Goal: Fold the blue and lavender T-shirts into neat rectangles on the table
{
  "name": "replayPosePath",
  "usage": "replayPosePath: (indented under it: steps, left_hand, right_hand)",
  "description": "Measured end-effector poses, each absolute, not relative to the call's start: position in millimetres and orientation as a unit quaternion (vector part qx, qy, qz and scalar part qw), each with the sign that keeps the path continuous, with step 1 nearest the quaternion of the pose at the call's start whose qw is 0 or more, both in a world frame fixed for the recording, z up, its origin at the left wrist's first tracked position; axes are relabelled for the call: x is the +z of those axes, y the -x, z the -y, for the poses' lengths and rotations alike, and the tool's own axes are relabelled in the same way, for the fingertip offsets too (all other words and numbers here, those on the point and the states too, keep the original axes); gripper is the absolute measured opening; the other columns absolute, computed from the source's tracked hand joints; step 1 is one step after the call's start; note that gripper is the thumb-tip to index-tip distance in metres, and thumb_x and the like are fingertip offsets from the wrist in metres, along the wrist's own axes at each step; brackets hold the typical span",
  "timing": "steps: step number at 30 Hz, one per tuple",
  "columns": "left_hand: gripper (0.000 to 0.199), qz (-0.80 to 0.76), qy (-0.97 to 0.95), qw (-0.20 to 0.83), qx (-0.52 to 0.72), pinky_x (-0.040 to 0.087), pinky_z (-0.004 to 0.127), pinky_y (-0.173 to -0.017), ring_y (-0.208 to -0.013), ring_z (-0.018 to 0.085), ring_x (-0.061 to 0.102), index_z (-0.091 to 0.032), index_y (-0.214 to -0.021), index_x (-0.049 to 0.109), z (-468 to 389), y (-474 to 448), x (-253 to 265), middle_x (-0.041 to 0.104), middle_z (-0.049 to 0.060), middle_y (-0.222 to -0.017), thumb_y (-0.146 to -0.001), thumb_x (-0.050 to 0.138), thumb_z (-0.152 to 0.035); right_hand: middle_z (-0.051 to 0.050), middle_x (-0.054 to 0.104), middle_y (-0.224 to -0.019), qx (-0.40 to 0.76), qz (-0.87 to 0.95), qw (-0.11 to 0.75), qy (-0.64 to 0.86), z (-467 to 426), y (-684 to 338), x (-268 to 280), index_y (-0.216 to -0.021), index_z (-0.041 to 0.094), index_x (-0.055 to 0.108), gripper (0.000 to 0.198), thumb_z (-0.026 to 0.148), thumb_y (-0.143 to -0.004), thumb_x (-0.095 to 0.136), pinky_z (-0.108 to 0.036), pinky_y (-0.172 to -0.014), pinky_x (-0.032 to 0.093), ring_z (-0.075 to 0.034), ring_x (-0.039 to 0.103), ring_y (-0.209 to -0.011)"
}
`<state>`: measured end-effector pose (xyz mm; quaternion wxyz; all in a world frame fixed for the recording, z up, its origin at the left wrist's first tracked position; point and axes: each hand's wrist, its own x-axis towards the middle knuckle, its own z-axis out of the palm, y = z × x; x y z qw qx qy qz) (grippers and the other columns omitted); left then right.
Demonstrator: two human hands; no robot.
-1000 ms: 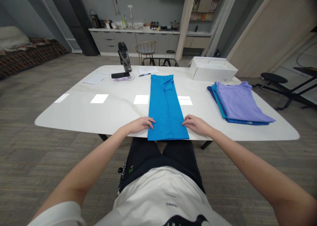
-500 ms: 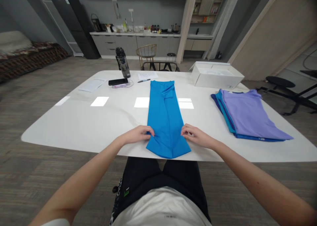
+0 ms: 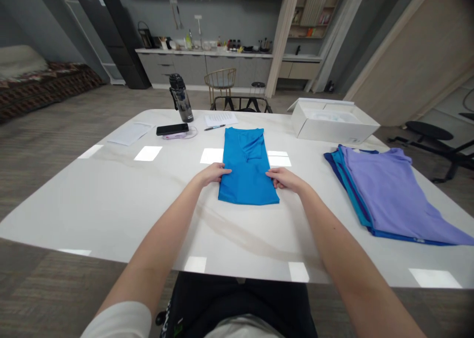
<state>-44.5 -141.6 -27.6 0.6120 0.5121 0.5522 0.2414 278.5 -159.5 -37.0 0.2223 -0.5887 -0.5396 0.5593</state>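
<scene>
The folded blue garment [image 3: 246, 182] is laid on the white desk [image 3: 111, 200], pretty much front and centre, and it's pinched at both sides: left edge held in the left grip [image 3: 215, 173], right edge in the right grip [image 3: 284, 178]. A folded clothes pile [image 3: 396, 192] topped with purple is parked off to the right, near an open white box [image 3: 331, 128].

white table with faint veining [image 3: 122, 190] | centre: folded bright-blue garment [image 3: 246, 180] | right: stack of folded garments, lilac on top [image 3: 388, 190] | far right: open white box [image 3: 329, 129] | far middle: printed sheet [image 3: 221, 118], pen [image 3: 215, 127] just beside it | far left: upright water bottle [image 3: 183, 103], flat black device [image 3: 172, 129], lilac corded device [image 3: 175, 136], paper sheet [image 3: 131, 133]
</scene>
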Motion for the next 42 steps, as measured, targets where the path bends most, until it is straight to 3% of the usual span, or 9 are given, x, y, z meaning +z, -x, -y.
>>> replayPosePath:
  steps: [4,8,15,21,26,29,36,39,42]
  left_hand:
    - [0.061,-0.574,-0.523,0.601,0.19,0.061,0.036,-0.081,-0.092,0.028,0.076,-0.017,-0.109,0.071,120,47,-30,0.08,0.011,-0.095,-0.061,0.094,-0.048]
    - [0.056,-0.612,-0.566,0.547,0.069,0.063,0.039,-0.074,-0.078,0.03,0.077,-0.016,-0.1,0.07,86,40,-29,0.077,0.011,-0.079,-0.059,0.095,-0.044]
    - [0.043,-0.567,-0.638,0.464,-0.237,0.063,0.035,-0.071,-0.075,0.029,0.076,-0.013,-0.091,0.071,43,16,-12,0.075,0.014,-0.071,-0.071,0.084,-0.05]
    - [0.036,-0.534,-0.664,0.414,-0.32,0.061,0.039,-0.074,-0.075,0.031,0.073,-0.015,-0.07,0.072,27,0,-5,0.073,0.015,-0.068,-0.064,0.087,-0.047]
    - [0.035,-0.532,-0.658,0.438,-0.303,0.06,0.04,-0.071,-0.072,0.031,0.071,-0.016,-0.066,0.071,24,2,-8,0.071,0.014,-0.064,-0.058,0.089,-0.045]
    - [0.033,-0.524,-0.665,0.458,-0.27,0.058,0.038,-0.067,-0.069,0.029,0.07,-0.017,-0.075,0.071,28,11,-9,0.069,0.01,-0.061,-0.058,0.086,-0.042]
    - [0.024,-0.406,-0.761,0.504,-0.051,0.05,0.027,-0.07,-0.078,0.019,0.063,-0.023,-0.085,0.073,33,42,20,0.071,0.0,-0.085,-0.067,0.078,-0.038]
    - [0.022,-0.383,-0.78,0.487,0.09,0.05,0.029,-0.08,-0.089,0.02,0.063,-0.024,-0.091,0.077,30,49,33,0.072,0.001,-0.095,-0.075,0.075,-0.039]
    - [0.027,-0.388,-0.741,0.48,0.265,0.051,0.033,-0.088,-0.096,0.022,0.064,-0.022,-0.1,0.077,22,45,30,0.073,0.003,-0.103,-0.081,0.073,-0.041]
  right_hand:
    - [0.0,0.059,-0.058,0.573,0.548,0.148,0.591,136,-285,-36,-0.08,0.021,0.059,0.06,0.077,-0.071,0.079,-0.021,-0.038,0.025,-0.01,0.05,-0.045]
    - [-0.007,0.067,-0.061,0.557,0.538,0.018,0.632,96,-281,-32,-0.072,0.02,0.058,0.063,0.073,-0.059,0.089,-0.022,-0.036,0.026,-0.007,0.04,-0.04]
    - [-0.011,0.073,-0.073,0.531,0.554,-0.242,0.595,36,-267,-32,-0.076,0.011,0.067,0.066,0.071,-0.058,0.09,-0.02,-0.04,0.029,-0.007,0.043,-0.046]
    - [-0.013,0.075,-0.074,0.521,0.582,-0.318,0.537,22,-265,-34,-0.072,0.01,0.071,0.073,0.078,-0.051,0.087,-0.022,-0.045,0.032,-0.009,0.046,-0.052]
    - [-0.013,0.074,-0.072,0.529,0.603,-0.307,0.513,27,-263,-29,-0.062,0.012,0.066,0.071,0.08,-0.055,0.082,-0.025,-0.05,0.03,-0.009,0.043,-0.053]
    - [-0.01,0.073,-0.07,0.524,0.633,-0.292,0.49,33,-264,-19,-0.059,0.015,0.062,0.065,0.078,-0.06,0.08,-0.027,-0.054,0.03,-0.009,0.039,-0.054]
    - [-0.006,0.073,-0.081,0.436,0.736,-0.172,0.488,49,-276,21,-0.063,0.02,0.07,0.05,0.068,-0.077,0.073,-0.033,-0.071,0.041,-0.021,0.058,-0.078]
    - [-0.006,0.074,-0.089,0.417,0.753,-0.072,0.504,53,-283,37,-0.075,0.022,0.076,0.045,0.067,-0.079,0.071,-0.035,-0.073,0.044,-0.024,0.061,-0.081]
    - [-0.006,0.074,-0.096,0.387,0.761,0.102,0.51,49,-286,41,-0.086,0.023,0.078,0.046,0.067,-0.084,0.067,-0.036,-0.078,0.047,-0.025,0.063,-0.087]
